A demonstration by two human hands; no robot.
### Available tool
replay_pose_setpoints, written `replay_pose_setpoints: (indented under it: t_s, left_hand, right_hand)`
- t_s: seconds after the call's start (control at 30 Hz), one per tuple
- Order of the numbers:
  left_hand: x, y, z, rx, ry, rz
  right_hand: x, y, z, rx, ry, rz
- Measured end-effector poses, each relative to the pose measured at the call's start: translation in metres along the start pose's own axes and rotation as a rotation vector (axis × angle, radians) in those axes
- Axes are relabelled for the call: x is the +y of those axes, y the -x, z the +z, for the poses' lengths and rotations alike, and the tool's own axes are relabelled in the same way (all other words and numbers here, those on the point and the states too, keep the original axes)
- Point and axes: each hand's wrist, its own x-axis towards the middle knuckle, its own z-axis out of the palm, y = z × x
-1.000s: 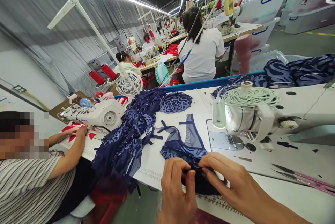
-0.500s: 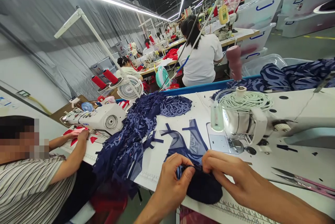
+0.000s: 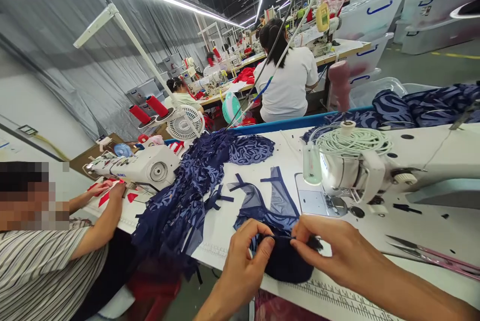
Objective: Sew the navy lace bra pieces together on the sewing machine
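Observation:
My left hand (image 3: pixel 245 261) and my right hand (image 3: pixel 333 251) both pinch the top edge of a dark navy fabric piece (image 3: pixel 285 263) at the near edge of the white sewing table (image 3: pixel 412 266). Their fingers are closed on the cloth, a short span apart. Just beyond lies sheer navy lace fabric with straps (image 3: pixel 268 206). The white sewing machine (image 3: pixel 352 168) stands right behind my right hand, its needle plate (image 3: pixel 318 203) close to the fingers.
A heap of navy lace pieces (image 3: pixel 191 191) drapes over the table's left edge. Scissors (image 3: pixel 431 253) lie at the right. A co-worker in a striped shirt (image 3: pixel 45 266) sits at the left by another machine (image 3: pixel 138 168). A small fan (image 3: pixel 185 123) and red thread cones (image 3: pixel 148 108) stand behind.
My hands have shifted slightly along the dark piece's top edge, and my right hand now pinches it lower and closer to me. The co-worker's hands moved a little on red pieces.

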Motion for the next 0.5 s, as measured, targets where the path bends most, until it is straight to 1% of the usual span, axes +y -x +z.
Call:
replay_pose_setpoints:
  t_s: [0.03,0.1,0.13,0.17,0.2,0.23,0.27,0.3,0.37,0.4,0.43,0.47,0.5]
  left_hand:
    - [-0.005,0.002,0.004,0.027,0.000,0.027]
    - [-0.021,0.007,0.012,0.123,0.032,0.069]
    - [-0.031,0.011,0.013,0.190,0.060,0.063]
    - [-0.039,0.015,0.011,0.257,0.087,0.044]
    - [-0.045,0.019,0.005,0.317,0.102,0.006]
    - [-0.049,0.024,-0.006,0.373,0.094,-0.019]
    - [-0.048,0.028,-0.022,0.384,0.042,-0.013]
    - [-0.043,0.031,-0.041,0.400,-0.059,0.035]
    - [-0.021,0.030,-0.084,0.445,-0.370,0.138]
    - [-0.007,0.025,-0.101,0.517,-0.524,0.222]
    - [0.007,0.016,-0.112,0.538,-0.653,0.327]
    - [0.019,0.004,-0.115,0.479,-0.741,0.424]
    - [0.026,-0.012,-0.110,0.378,-0.781,0.487]
  right_hand:
    - [-0.002,0.000,0.003,0.010,0.066,-0.047]
    - [-0.012,-0.005,0.012,-0.009,0.196,-0.137]
    - [-0.020,-0.010,0.018,-0.041,0.239,-0.165]
    - [-0.030,-0.017,0.024,-0.094,0.257,-0.157]
    - [-0.042,-0.026,0.030,-0.167,0.206,-0.138]
    - [-0.055,-0.036,0.035,-0.206,0.159,-0.151]
    - [-0.069,-0.046,0.039,-0.230,0.115,-0.166]
    - [-0.082,-0.057,0.043,-0.240,0.059,-0.165]
    - [-0.104,-0.073,0.045,-0.242,-0.077,-0.156]
    - [-0.111,-0.078,0.045,-0.243,-0.185,-0.137]
    - [-0.113,-0.080,0.043,-0.238,-0.349,-0.075]
    - [-0.110,-0.079,0.042,-0.228,-0.524,0.019]
    - [-0.101,-0.075,0.040,-0.207,-0.687,0.137]
